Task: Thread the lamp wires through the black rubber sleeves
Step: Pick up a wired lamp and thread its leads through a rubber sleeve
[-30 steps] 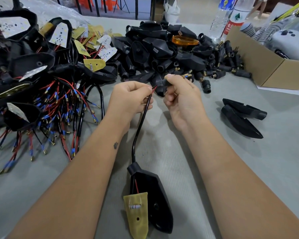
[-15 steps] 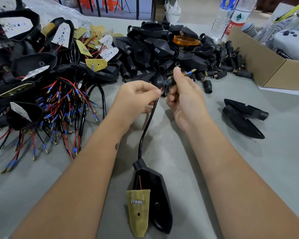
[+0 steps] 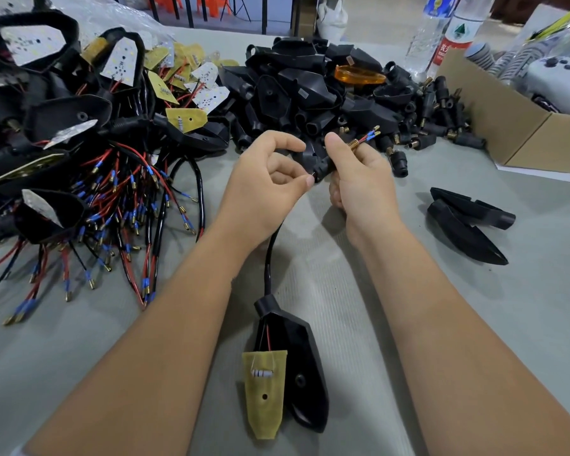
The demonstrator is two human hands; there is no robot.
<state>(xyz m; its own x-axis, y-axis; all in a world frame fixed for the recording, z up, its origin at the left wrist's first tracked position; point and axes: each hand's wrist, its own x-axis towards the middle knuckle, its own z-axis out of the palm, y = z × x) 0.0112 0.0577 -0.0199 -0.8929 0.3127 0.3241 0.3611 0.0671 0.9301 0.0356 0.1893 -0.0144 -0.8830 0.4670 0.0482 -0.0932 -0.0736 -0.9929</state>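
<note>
Right grip (image 3: 359, 172) curled round black sleeve (image 3: 321, 166) at frame centre, wire tips (image 3: 372, 133) and brass spring poking out above thumb. Left grip (image 3: 270, 172) pinching cable (image 3: 270, 258) just at sleeve's lower end, other fingers loosely curled. Lamp (image 3: 297, 366) lying below on grey surface (image 3: 474, 317). Bottle (image 3: 454, 37) label at upper right: red writing, unreadable. Cardboard box (image 3: 514, 130) at right

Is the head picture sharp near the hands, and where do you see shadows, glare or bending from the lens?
Head view: sharp at the left hand, right hand and wire tips; soft shadow on the table under both; mild glare on the orange lens; wide-angle bending tilts the bottles near the edge.
</note>
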